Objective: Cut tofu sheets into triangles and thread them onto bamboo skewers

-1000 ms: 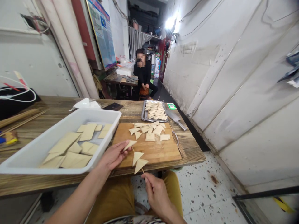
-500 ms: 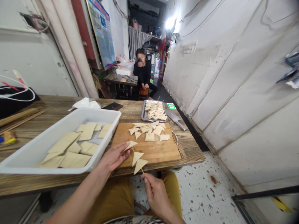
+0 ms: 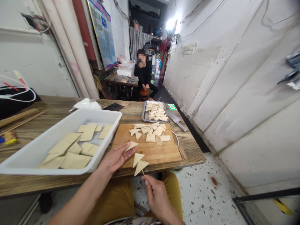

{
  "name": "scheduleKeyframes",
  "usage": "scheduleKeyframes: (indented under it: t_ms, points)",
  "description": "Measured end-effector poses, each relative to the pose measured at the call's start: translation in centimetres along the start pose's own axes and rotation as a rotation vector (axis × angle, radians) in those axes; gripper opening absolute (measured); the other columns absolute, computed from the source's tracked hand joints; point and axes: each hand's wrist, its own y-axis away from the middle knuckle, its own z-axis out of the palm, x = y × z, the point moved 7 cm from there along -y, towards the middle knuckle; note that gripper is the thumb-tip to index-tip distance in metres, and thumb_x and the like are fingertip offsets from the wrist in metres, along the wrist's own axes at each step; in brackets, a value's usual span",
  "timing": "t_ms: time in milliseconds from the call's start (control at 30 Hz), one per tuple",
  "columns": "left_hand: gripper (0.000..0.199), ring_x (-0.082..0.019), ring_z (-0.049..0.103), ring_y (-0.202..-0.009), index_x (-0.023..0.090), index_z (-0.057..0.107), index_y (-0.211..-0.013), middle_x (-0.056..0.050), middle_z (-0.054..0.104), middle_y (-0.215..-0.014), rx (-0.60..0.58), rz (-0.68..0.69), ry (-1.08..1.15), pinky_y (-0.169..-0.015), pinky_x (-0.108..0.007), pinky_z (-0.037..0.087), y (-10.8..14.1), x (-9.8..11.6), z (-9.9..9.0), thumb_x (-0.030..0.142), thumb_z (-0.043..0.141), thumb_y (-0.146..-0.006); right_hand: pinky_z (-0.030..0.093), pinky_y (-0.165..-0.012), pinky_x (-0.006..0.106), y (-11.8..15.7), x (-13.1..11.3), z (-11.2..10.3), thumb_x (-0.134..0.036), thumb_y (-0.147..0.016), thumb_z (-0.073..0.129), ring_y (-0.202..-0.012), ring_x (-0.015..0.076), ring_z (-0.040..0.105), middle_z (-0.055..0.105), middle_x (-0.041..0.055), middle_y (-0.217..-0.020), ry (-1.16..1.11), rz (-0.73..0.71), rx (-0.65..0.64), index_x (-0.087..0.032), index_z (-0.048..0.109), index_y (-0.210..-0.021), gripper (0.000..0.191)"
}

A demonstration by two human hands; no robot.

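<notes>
My right hand (image 3: 156, 192) is closed on the lower end of a thin wooden skewer (image 3: 143, 172), below the table's front edge. Two pale triangular tofu pieces (image 3: 141, 167) are threaded on that skewer, one above the other. Its upper end reaches up to a third tofu triangle (image 3: 131, 146), pinched between the thumb and fingers of my left hand (image 3: 116, 157); whether the point has entered it I cannot tell. Behind my left hand, more cut tofu pieces (image 3: 150, 137) lie in a loose heap on a wooden cutting board (image 3: 161, 153).
Left of the board stands a white plastic tub (image 3: 103, 156) with flat tofu sheets (image 3: 72, 160). A metal tray (image 3: 144, 116) of skewered pieces sits behind the board, beside a cleaver (image 3: 177, 121). Loose skewers (image 3: 181, 148) line the board's right side. A person (image 3: 143, 73) sits farther back.
Both hands stay nearly in place. The fingers of my left hand have straightened a little under the tofu triangle; the skewer has hardly moved.
</notes>
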Motion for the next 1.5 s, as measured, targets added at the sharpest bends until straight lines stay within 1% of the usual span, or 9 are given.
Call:
scheduleKeyframes:
  t_ms: [100,333,500,667,900,1067,1267,1500]
  points:
    - [0.008,-0.021,0.067,-0.089,0.006,0.065,-0.083,-0.016,0.070,-0.093,-0.006,0.002,0.000,-0.077,-0.027,0.057,0.0,-0.1,0.0,0.007,0.058,-0.079,0.035,-0.045,0.020,0.1,-0.1,0.0,-0.021,-0.092,0.032,-0.048,0.0126,0.048,0.057,0.0022,-0.061,0.004,-0.001,0.001,-0.012,0.063,-0.098,0.033]
    - [0.009,-0.022,0.068,-0.087,0.005,0.064,-0.083,-0.016,0.070,-0.091,0.008,-0.001,0.019,-0.076,-0.028,0.057,0.1,-0.1,0.0,0.006,0.056,-0.080,0.040,-0.052,0.020,0.2,0.0,-0.2,-0.019,-0.092,0.033,-0.053,0.0131,0.055,0.062,0.0037,-0.068,0.024,-0.030,0.022,-0.014,0.062,-0.098,0.031]
    - [0.008,-0.021,0.068,-0.085,0.005,0.064,-0.083,-0.015,0.070,-0.091,0.003,-0.001,0.024,-0.076,-0.027,0.057,0.2,-0.2,0.0,0.006,0.056,-0.080,0.040,-0.050,0.020,0.4,0.2,0.0,-0.020,-0.093,0.032,-0.051,0.0128,0.053,0.061,0.0027,-0.065,0.039,-0.019,0.010,-0.015,0.062,-0.099,0.031]
    - [0.008,-0.020,0.068,-0.084,0.005,0.064,-0.083,-0.016,0.070,-0.091,0.002,0.011,0.007,-0.073,-0.026,0.058,0.2,-0.2,-0.1,0.007,0.056,-0.080,0.041,-0.051,0.020,0.4,0.0,-0.1,-0.021,-0.094,0.032,-0.052,0.0132,0.055,0.061,0.0032,-0.065,0.035,-0.032,0.018,-0.015,0.062,-0.098,0.031]
    - [0.008,-0.021,0.068,-0.085,0.005,0.064,-0.083,-0.016,0.069,-0.092,-0.013,0.024,0.001,-0.075,-0.026,0.058,0.3,-0.1,0.1,0.006,0.057,-0.080,0.042,-0.051,0.020,0.3,-0.3,-0.2,-0.021,-0.093,0.032,-0.052,0.0134,0.055,0.062,0.0035,-0.065,0.025,-0.034,0.030,-0.015,0.063,-0.098,0.031]
    - [0.008,-0.020,0.068,-0.084,0.006,0.065,-0.082,-0.014,0.070,-0.090,-0.025,0.028,-0.012,-0.075,-0.026,0.058,0.3,-0.2,0.1,0.006,0.057,-0.079,0.039,-0.050,0.020,0.5,-0.1,-0.1,-0.022,-0.093,0.032,-0.050,0.0127,0.051,0.058,0.0024,-0.063,0.018,-0.014,0.012,-0.015,0.063,-0.098,0.032]
    - [0.007,-0.020,0.069,-0.082,0.007,0.065,-0.082,-0.013,0.070,-0.089,-0.026,0.033,-0.039,-0.073,-0.025,0.058,0.6,-0.2,0.3,0.006,0.059,-0.078,0.029,-0.041,0.019,0.5,0.4,0.2,-0.026,-0.094,0.033,-0.043,0.0106,0.036,0.041,-0.0034,-0.053,-0.054,0.051,-0.016,-0.014,0.063,-0.097,0.033]
    - [0.006,-0.020,0.069,-0.082,0.008,0.066,-0.079,-0.013,0.071,-0.089,-0.046,0.008,-0.084,-0.070,-0.023,0.057,1.2,-0.6,0.8,0.008,0.061,-0.077,0.030,-0.041,0.019,0.6,0.4,0.2,-0.026,-0.094,0.034,-0.043,0.0103,0.036,0.038,-0.0042,-0.052,-0.082,0.059,0.000,-0.014,0.063,-0.097,0.032]
